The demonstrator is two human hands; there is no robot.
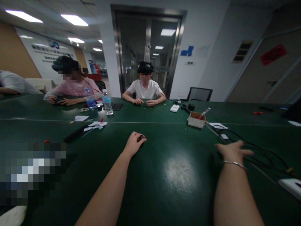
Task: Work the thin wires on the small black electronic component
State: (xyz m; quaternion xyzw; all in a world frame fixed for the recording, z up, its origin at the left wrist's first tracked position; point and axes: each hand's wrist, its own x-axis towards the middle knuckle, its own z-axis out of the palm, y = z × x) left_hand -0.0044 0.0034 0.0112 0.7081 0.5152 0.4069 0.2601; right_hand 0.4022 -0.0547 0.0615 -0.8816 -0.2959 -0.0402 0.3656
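My left hand [134,143] rests on the dark green table [150,188] with its fingers closed around a small dark object [140,138]. Most of that object is hidden by the fingers, so its kind does not show. Further right, my right hand [232,150] is over the table beside the black cables [261,153], fingers spread and slightly blurred, with nothing visible in it. A silvery bracelet [234,163] circles the right wrist. Just beyond that hand lies a small white piece [224,136] among the cables.
A small open box [196,121] holding a pen-like item stands ahead. Two water bottles [108,105], crumpled paper [96,125] and a long black item [76,133] lie left. A white device [174,108] is farther off. Two people with headsets sit across the table.
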